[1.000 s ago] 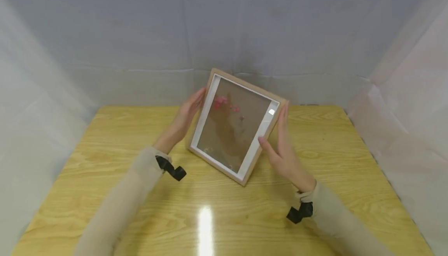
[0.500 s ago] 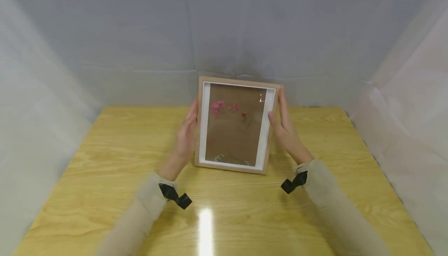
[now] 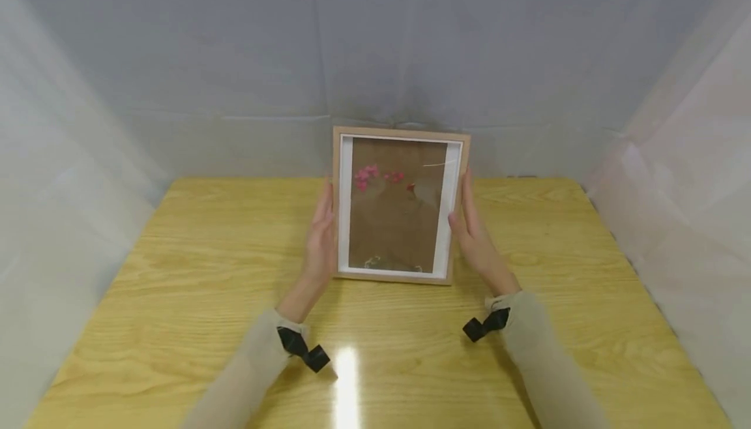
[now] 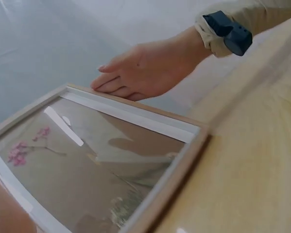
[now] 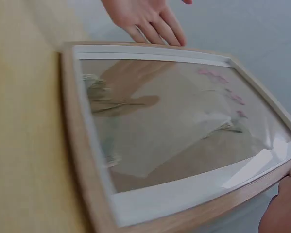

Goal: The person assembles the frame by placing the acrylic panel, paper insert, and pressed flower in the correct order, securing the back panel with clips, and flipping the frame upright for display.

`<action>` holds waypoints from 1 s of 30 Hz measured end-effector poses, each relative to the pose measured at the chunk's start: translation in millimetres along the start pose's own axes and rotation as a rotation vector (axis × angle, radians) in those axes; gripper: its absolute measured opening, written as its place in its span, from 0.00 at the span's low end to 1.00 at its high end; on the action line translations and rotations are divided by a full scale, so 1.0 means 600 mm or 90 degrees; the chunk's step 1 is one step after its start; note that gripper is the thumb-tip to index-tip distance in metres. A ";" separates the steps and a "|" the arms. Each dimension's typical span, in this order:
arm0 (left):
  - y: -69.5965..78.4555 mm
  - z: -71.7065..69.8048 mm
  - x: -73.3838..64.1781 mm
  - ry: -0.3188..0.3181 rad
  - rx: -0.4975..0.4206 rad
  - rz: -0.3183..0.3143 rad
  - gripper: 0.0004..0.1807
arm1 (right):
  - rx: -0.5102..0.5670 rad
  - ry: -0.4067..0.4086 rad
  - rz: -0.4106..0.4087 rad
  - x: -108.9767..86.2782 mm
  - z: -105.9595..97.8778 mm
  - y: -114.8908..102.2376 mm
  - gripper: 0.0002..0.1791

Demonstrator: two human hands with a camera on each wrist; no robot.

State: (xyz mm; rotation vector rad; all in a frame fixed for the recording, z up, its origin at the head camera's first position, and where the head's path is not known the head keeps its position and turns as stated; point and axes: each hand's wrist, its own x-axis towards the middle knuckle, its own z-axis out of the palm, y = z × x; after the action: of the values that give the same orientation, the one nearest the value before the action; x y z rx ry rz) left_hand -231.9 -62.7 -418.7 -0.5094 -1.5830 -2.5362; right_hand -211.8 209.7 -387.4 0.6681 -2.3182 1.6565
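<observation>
A deep picture frame (image 3: 399,220) with a pale wood rim and white inner border stands upright, leaning slightly back, between the two hands. Behind its glass are pink flowers (image 3: 366,177) on a brown backing, with pale sprigs (image 4: 126,206) low down. My left hand (image 3: 319,246) lies along the left side with its fingers straight. At the right side, my right hand (image 3: 478,246) touches the frame with extended fingers, its thumb beside the front rim. The left wrist view shows the right hand (image 4: 150,68) flat at the frame's far edge. Fingertips of the left hand (image 5: 145,19) meet the opposite edge.
The frame's lower edge is close over a yellow wood-grain table (image 3: 205,253). Grey sheeting (image 3: 235,57) hangs behind the table, and pale sheets (image 3: 692,188) flank it. Black wrist devices (image 3: 302,351) sit on the beige sleeves (image 3: 542,357).
The frame has turned from a strong slant to nearly straight and sits slightly further left. Both hands moved with it, and the right hand has slid a little lower along its side.
</observation>
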 end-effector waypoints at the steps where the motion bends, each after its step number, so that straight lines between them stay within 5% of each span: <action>1: -0.002 -0.006 -0.010 -0.002 0.004 -0.014 0.35 | -0.001 -0.008 0.012 -0.012 0.005 0.002 0.38; 7: -0.014 -0.034 -0.067 0.005 0.079 -0.111 0.35 | 0.044 -0.036 0.073 -0.073 0.039 0.031 0.38; 10: -0.017 -0.033 -0.083 0.009 0.104 -0.121 0.35 | 0.064 -0.034 0.091 -0.089 0.050 0.062 0.38; 16: -0.029 -0.022 -0.085 0.008 0.101 -0.106 0.36 | 0.080 0.008 0.081 -0.073 0.052 0.085 0.35; 24: -0.047 -0.016 -0.074 0.015 0.107 -0.096 0.36 | 0.094 0.114 0.101 -0.054 0.061 0.048 0.31; 30: -0.071 -0.029 -0.080 -0.005 0.173 -0.028 0.36 | 0.065 0.126 0.070 -0.062 0.075 0.052 0.32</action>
State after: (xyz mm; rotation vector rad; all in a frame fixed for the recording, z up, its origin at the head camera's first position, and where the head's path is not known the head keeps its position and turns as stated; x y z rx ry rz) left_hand -201.8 -62.8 -478.1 -0.4580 -1.9206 -2.2968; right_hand -190.2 184.5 -444.7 0.3810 -2.1780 1.8099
